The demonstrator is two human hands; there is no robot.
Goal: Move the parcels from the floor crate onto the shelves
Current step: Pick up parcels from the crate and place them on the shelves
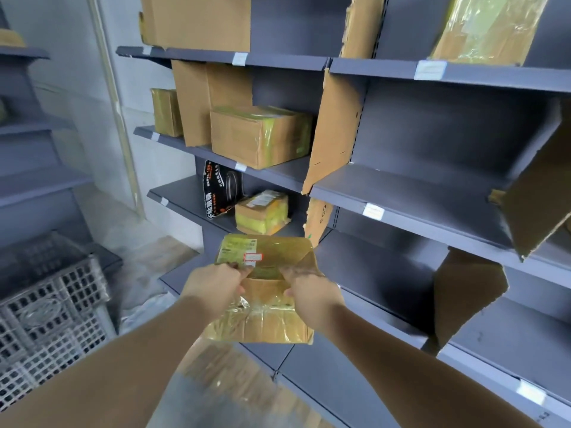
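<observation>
I see the taped parcel (262, 288) held in the air in front of the shelves (417, 193), left hand (213, 285) and right hand (312, 291) both gripping its middle. At 12 o'clock from it sits a small yellow-taped box (262, 211); at 9 o'clock, the grey crate (52, 304) on the floor.
</observation>
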